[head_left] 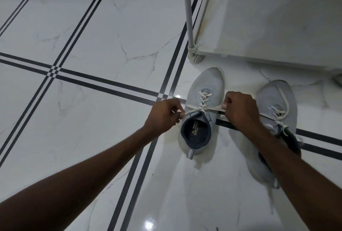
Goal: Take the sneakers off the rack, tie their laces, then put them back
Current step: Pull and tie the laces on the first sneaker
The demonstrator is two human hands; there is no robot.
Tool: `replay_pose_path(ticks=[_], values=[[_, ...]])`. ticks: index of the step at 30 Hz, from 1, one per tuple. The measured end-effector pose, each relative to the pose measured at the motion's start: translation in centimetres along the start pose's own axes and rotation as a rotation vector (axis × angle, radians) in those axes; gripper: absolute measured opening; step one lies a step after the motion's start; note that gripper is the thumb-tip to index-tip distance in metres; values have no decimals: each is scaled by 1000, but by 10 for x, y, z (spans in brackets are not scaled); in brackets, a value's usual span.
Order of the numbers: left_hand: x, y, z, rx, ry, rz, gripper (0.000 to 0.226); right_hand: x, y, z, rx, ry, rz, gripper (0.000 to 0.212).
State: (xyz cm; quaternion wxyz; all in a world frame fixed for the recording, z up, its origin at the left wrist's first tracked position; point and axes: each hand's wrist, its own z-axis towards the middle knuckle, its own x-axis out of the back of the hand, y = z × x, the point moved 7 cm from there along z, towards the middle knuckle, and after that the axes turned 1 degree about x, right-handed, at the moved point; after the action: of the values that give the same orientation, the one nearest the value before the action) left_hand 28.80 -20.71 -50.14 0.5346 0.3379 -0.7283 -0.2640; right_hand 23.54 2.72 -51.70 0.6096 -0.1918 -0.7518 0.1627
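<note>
Two light grey sneakers stand on the tiled floor, toes pointing away from me. The left sneaker (207,86) has white laces (202,108) pulled taut sideways across its tongue. My left hand (163,115) pinches one lace end to the shoe's left. My right hand (240,109) pinches the other end to its right. The right sneaker (275,97) lies beside it, partly hidden under my right forearm, with its laces loose. The white rack (277,32) stands just beyond the shoes at the upper right.
The rack's bottom shelf is bare, and its grey corner post (187,8) rises at the shelf's left end. White marble floor tiles with dark double stripes (92,80) spread to the left. A dark wall base runs along the top.
</note>
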Motion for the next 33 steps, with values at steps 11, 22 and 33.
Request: replay_pose_path(ticks=[11, 22, 33], values=[[-4, 25, -6, -427, -93, 880, 36, 8, -28, 27, 438, -280, -135, 22], [-5, 11, -18, -511, -111, 776, 40, -11, 0, 31, 356, -442, -40, 38], [21, 16, -11, -223, 139, 402, 57, 2, -46, -5, 559, -83, -157, 47]])
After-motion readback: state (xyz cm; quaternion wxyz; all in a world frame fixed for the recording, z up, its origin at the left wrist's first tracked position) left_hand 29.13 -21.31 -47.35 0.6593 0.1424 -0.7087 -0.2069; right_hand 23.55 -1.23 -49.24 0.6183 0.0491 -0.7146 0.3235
